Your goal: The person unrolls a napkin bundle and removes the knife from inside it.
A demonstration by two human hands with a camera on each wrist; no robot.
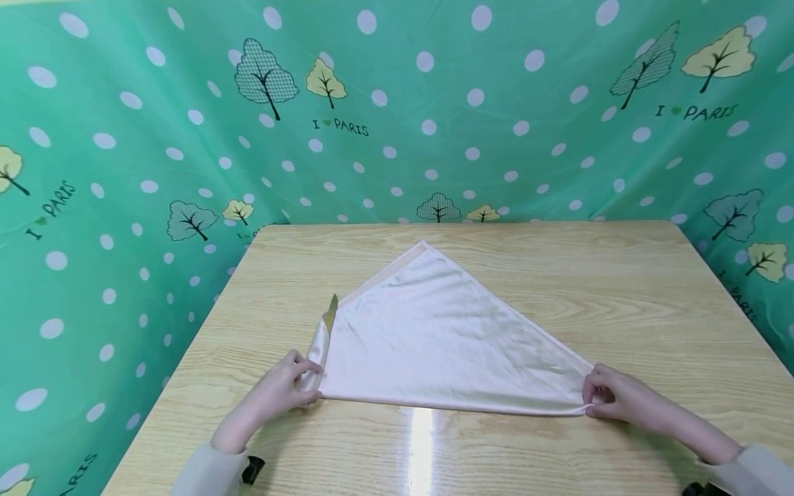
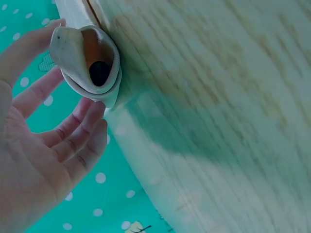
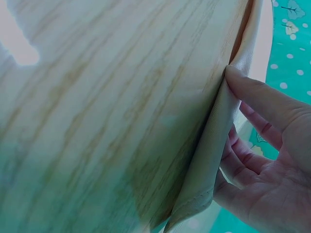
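A pale pink satin cloth (image 1: 428, 337), folded into a broad triangle, lies on the table with its long edge toward me. Its left end is turned over into a roll (image 2: 116, 77), which my left hand (image 1: 288, 386) holds between thumb and fingers. Inside the roll's near opening, an orange-brown surface and a round black spot show; I cannot tell what they are. A dark gold pointed bit (image 1: 332, 311) shows at the roll's far end. At the right corner, my right hand (image 1: 623, 399) pinches the folded edge (image 3: 214, 145) between thumb and fingers.
The light wood-grain table (image 1: 527, 455) reaches out past the cloth on every side. A green dotted sheet (image 1: 428, 96) with printed trees hangs behind it and along both sides. A bright reflection crosses the near tabletop.
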